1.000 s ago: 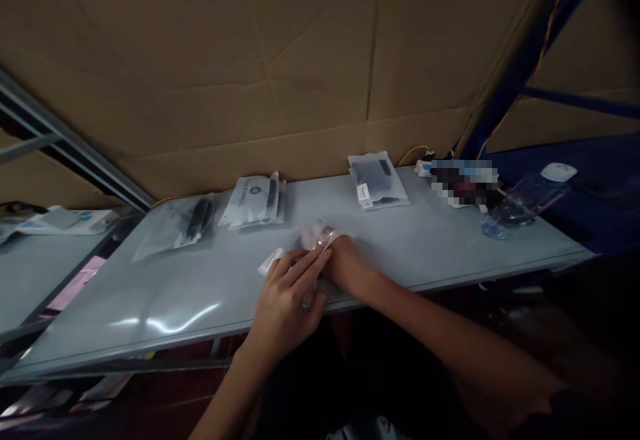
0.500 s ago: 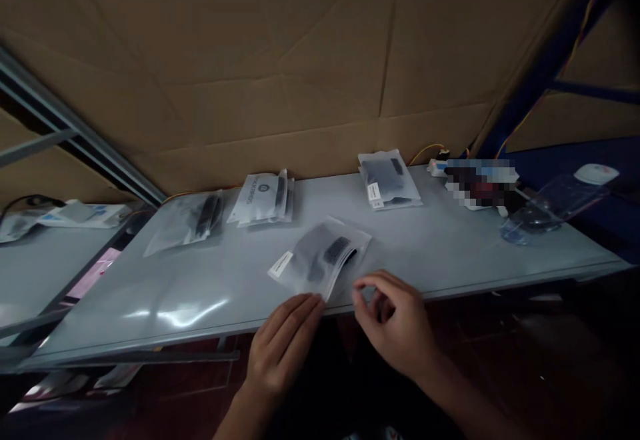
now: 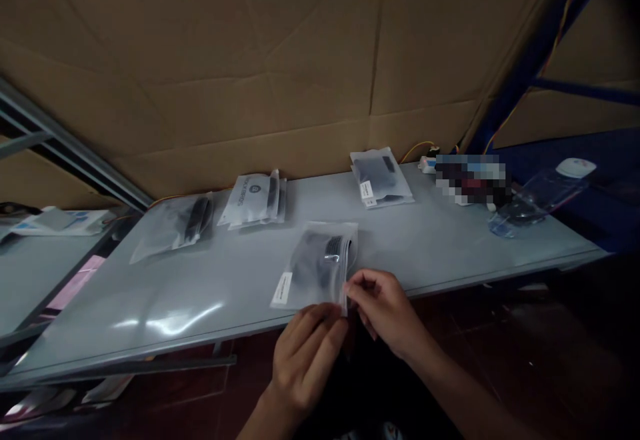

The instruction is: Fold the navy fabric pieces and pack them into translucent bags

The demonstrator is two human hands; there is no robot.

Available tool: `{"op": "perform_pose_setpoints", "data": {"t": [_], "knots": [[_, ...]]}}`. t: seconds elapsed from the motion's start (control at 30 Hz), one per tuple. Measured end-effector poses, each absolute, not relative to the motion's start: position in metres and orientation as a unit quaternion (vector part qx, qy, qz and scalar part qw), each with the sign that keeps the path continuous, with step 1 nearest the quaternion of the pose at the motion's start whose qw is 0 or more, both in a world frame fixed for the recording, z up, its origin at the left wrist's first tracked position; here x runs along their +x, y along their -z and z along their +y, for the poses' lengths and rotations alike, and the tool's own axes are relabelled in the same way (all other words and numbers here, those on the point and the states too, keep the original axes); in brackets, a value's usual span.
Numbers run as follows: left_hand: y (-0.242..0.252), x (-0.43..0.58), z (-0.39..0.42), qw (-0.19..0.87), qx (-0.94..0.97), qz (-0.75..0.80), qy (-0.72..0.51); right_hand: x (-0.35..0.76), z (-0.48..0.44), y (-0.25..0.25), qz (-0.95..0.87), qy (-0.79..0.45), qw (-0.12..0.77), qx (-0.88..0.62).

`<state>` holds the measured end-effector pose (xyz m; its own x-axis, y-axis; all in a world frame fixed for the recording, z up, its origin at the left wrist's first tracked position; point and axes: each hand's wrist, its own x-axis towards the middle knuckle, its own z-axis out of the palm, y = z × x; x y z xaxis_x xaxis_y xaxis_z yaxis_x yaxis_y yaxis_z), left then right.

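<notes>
A clear plastic bag (image 3: 317,263) with a dark part inside and a white label lies near the front edge of the grey table (image 3: 440,247). My right hand (image 3: 385,310) pinches the bag's near right corner between thumb and fingertips. Just left of it, my left hand (image 3: 307,353) has its fingers together, touching the bag's near edge at the table's front.
Three more clear bags with dark parts lie along the back: one at the left (image 3: 175,227), one with printed lettering (image 3: 255,200), one with a label (image 3: 380,177). A clear plastic case (image 3: 535,200) rests at the right. A cardboard wall (image 3: 280,73) stands behind.
Both hands lifted off the bag and drew back to the table's front edge, then came onto it again. The bag has turned and slid nearer; my right hand now pinches its corner.
</notes>
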<state>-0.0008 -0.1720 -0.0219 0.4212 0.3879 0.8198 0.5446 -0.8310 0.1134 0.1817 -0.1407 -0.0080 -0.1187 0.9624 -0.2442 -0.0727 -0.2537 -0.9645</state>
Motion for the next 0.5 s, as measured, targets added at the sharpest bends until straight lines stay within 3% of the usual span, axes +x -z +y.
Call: {"op": "perform_pose_setpoints", "data": {"t": [0.23, 0.37, 0.5], "knots": [[0.001, 0.011, -0.183, 0.11, -0.86, -0.259, 0.425, 0.192, -0.067, -0.009, -0.497, -0.518, 0.445, -0.536], [0.012, 0.02, -0.181, 0.102, -0.872, -0.233, 0.418, 0.196, -0.019, 0.0, -0.523, -0.424, 0.497, -0.547], [0.03, 0.024, -0.168, 0.121, -0.836, -0.294, 0.447, 0.195, -0.007, 0.019, -0.539, -0.424, 0.49, -0.538]]}}
